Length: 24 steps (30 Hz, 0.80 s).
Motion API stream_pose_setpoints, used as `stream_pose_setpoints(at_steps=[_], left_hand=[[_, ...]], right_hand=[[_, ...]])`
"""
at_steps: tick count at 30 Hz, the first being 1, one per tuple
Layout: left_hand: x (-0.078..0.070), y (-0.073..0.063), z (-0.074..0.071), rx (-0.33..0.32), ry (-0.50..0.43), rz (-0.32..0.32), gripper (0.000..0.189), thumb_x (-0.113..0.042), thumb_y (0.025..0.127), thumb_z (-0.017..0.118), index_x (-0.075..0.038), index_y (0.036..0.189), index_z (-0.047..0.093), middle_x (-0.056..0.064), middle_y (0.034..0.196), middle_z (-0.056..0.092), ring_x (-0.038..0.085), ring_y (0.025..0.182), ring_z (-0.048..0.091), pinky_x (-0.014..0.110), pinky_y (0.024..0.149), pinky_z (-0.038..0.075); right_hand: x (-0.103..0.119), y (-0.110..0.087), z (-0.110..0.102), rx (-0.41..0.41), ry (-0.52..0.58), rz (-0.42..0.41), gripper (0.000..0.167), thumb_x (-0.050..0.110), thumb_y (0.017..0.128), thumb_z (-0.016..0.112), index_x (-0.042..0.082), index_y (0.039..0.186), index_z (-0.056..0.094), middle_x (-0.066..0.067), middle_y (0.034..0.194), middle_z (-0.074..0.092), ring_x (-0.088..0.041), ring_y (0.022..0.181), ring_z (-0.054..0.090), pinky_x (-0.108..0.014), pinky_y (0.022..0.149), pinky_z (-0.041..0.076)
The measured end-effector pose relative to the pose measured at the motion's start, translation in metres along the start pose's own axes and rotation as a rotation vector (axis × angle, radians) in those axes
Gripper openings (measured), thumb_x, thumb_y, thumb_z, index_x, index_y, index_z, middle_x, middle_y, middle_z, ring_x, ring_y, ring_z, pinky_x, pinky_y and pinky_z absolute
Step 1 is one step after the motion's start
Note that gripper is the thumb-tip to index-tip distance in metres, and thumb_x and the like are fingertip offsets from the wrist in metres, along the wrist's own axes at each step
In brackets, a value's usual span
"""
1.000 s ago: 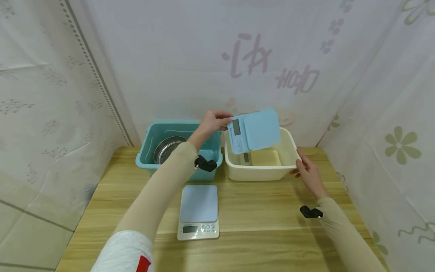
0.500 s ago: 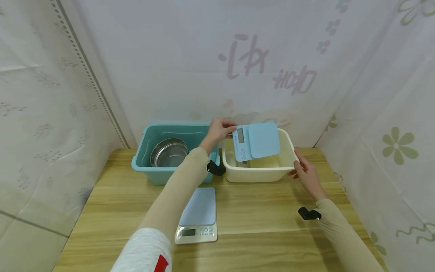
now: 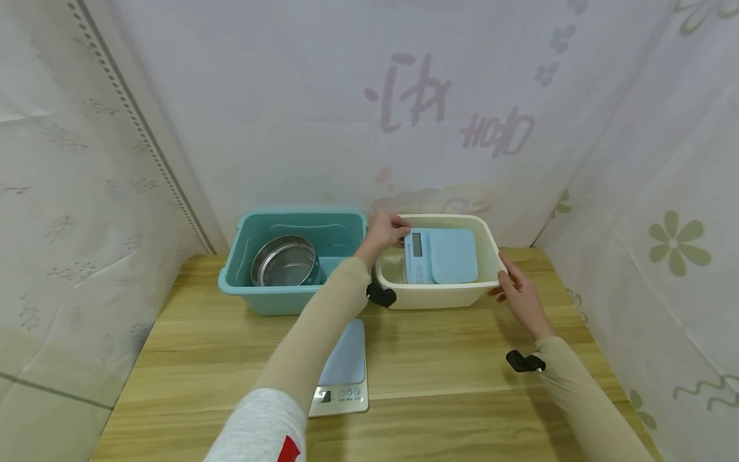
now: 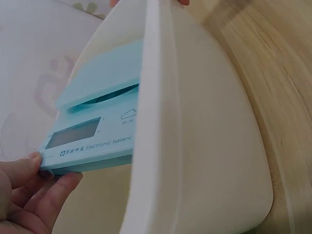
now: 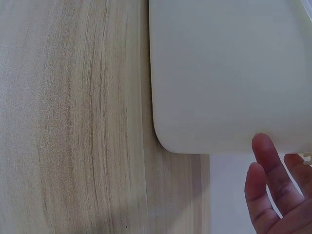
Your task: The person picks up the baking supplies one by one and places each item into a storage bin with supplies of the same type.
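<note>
In the head view my left hand (image 3: 385, 236) pinches the left end of a light blue kitchen scale (image 3: 453, 256), thumb on top and fingers beneath. The scale lies within the cream plastic bin (image 3: 439, 294), its display end toward my left hand. In the left wrist view, the display (image 4: 74, 133) and printed lettering face up, and the bin's rim (image 4: 152, 122) hides part of the scale. My right hand (image 3: 522, 301) holds the bin's right front corner. Its fingers (image 5: 273, 168) touch the outer wall in the right wrist view.
A teal bin (image 3: 277, 300) with round metal sieves (image 3: 285, 262) inside stands left of the cream bin. Nearer on the wooden table (image 3: 439, 372) lies a white kitchen scale (image 3: 346, 359), partly hidden by my left forearm. A printed curtain (image 3: 288, 115) hangs behind.
My left hand has lowered the blue kitchen scale into the cream bin, shifting slightly right, and the scale has gone from tilted to nearly level. My right hand stays at the bin's corner.
</note>
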State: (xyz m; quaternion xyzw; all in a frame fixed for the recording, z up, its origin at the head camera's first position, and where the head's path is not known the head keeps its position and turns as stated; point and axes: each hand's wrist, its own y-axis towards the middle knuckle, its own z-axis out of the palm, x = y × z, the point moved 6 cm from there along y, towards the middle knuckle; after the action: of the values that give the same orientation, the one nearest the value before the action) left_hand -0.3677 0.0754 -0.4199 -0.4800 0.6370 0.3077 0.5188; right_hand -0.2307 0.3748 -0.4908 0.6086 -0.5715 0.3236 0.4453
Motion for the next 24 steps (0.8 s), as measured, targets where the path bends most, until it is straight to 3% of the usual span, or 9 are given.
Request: stream_pose_setpoints(at_steps=[6,12,22,24], left_hand=[[0.006,-0.001,0.005,-0.028,0.029,-0.03,0.021,-0.004,0.103,0.065,0.007,0.118,0.074,0.024,0.118,0.071,0.036,0.099,0.073,0.043,0.086,0.065],[0.01,0.001,0.011,-0.047,-0.023,-0.062,0.022,-0.003,0.103,0.064,0.009,0.12,0.073,0.026,0.118,0.07,0.04,0.099,0.073,0.046,0.089,0.064],[0.015,0.004,0.016,-0.157,-0.071,-0.156,0.023,0.0,0.102,0.062,0.01,0.12,0.072,0.025,0.121,0.069,0.039,0.1,0.074,0.038,0.085,0.065],[0.017,0.005,0.017,-0.15,-0.125,-0.174,0.023,-0.001,0.103,0.06,0.013,0.12,0.068,0.026,0.121,0.066,0.037,0.095,0.071,0.041,0.088,0.064]], right_hand=[[0.001,0.0,0.001,0.0,-0.004,0.005,0.054,0.022,0.113,0.045,0.01,0.164,0.031,-0.037,0.13,0.061,-0.016,0.078,0.073,-0.027,0.065,0.061],[0.002,0.0,0.001,0.0,0.0,-0.005,0.054,0.021,0.113,0.045,0.01,0.164,0.032,-0.037,0.13,0.061,-0.015,0.078,0.073,-0.028,0.065,0.061],[0.001,0.001,0.001,0.011,0.004,0.001,0.054,0.023,0.114,0.044,0.012,0.165,0.03,-0.037,0.133,0.059,-0.012,0.079,0.072,-0.025,0.065,0.06],[0.0,0.001,0.0,0.009,-0.001,-0.004,0.054,0.022,0.114,0.044,0.011,0.165,0.031,-0.037,0.132,0.059,-0.011,0.079,0.071,-0.025,0.064,0.06]])
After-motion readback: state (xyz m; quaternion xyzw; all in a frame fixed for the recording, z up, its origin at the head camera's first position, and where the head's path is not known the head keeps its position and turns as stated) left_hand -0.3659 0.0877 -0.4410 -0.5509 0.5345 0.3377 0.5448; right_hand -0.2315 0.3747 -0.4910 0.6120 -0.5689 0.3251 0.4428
